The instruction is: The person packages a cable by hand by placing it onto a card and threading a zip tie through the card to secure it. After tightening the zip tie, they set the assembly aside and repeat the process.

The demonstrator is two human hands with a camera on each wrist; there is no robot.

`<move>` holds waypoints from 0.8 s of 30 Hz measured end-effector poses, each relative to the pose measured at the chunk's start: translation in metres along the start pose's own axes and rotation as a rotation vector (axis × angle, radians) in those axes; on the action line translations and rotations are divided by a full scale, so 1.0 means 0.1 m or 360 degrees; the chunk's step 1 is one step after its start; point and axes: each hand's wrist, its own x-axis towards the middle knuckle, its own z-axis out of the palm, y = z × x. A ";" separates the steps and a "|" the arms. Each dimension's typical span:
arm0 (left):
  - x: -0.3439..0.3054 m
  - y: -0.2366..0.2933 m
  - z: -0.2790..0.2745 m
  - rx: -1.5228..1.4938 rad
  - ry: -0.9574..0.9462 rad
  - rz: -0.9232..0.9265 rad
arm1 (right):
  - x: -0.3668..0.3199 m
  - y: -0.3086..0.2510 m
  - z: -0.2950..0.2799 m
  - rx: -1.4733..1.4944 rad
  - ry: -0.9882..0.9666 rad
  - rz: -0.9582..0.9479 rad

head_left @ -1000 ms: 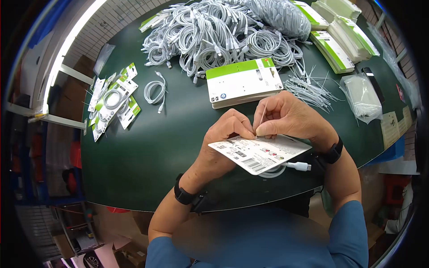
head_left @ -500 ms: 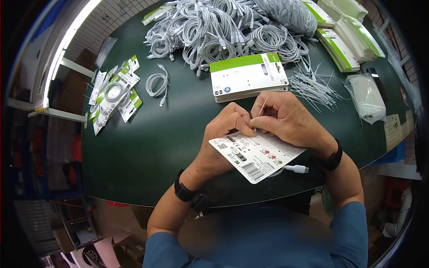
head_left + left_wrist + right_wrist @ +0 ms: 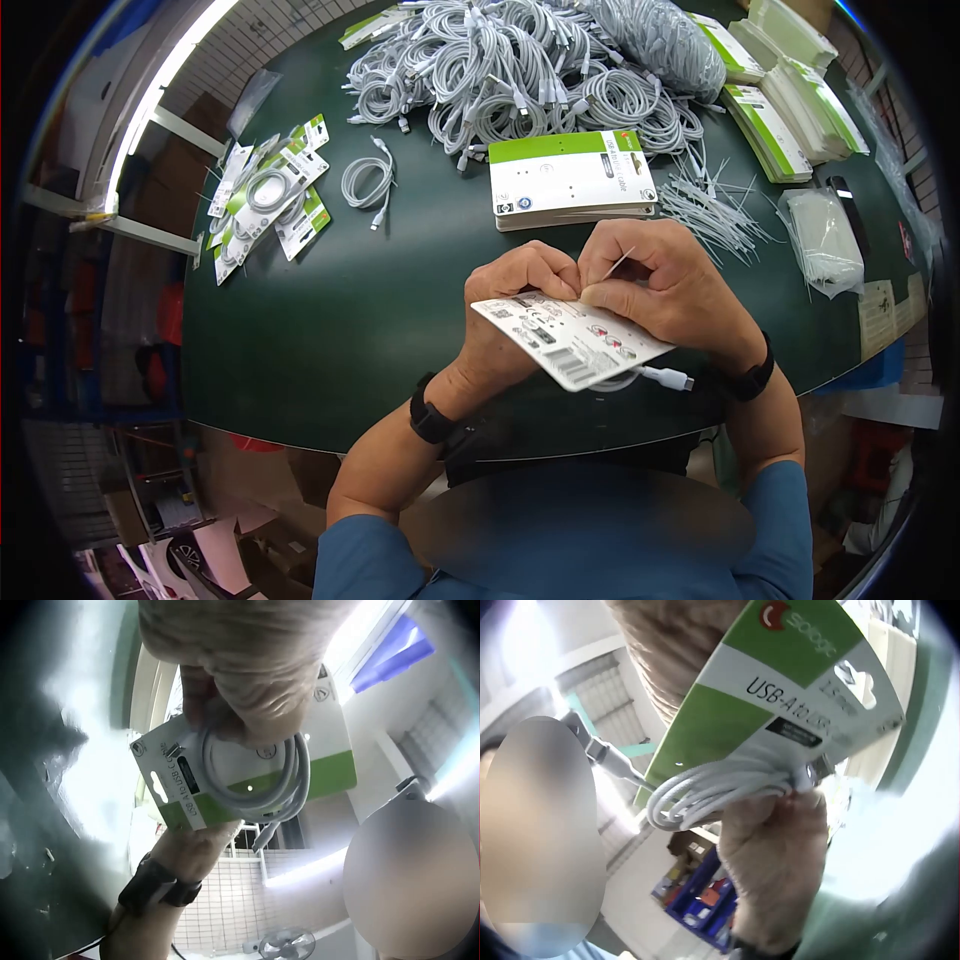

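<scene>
My left hand (image 3: 512, 275) grips a white and green cardboard packaging card (image 3: 570, 345), its printed back turned up. Against the card's front lies a coiled white USB cable (image 3: 296, 780), also held by the left fingers; one plug (image 3: 668, 378) sticks out past the card's right side. Close beside the left fingertips, my right hand (image 3: 665, 285) pinches a thin white cable tie (image 3: 620, 262) at the card's far edge. The tie's tail slants up between thumb and forefinger. Its lower end is hidden by the fingers.
A stack of cards (image 3: 570, 180) lies just beyond the hands, before a heap of coiled cables (image 3: 500, 80). Loose cable ties (image 3: 715, 210) lie to its right. At left are a single coiled cable (image 3: 368, 185) and several carded cables (image 3: 265, 190). More card stacks (image 3: 765, 130) stand back right.
The card tipped up toward the person, then went flatter again. The tie's tail now leans further right, and the right hand has turned slightly. The head view has shifted a little.
</scene>
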 end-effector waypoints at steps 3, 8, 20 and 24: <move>0.02 -0.07 0.06 -0.0035 0.0238 -0.0114 | 0.05 -0.06 -0.14 0.0322 0.0135 0.0259; 0.07 0.04 0.03 -0.0559 0.0549 -0.0535 | 0.04 0.06 -0.24 -0.0071 0.0452 -0.0148; 0.18 0.67 -0.32 0.1755 -0.0018 0.0306 | 0.03 0.00 -0.19 -0.0544 0.0421 -0.0109; 0.20 0.65 -0.21 0.1956 -0.0391 0.0360 | 0.03 -0.05 -0.12 -0.0617 0.0334 -0.0160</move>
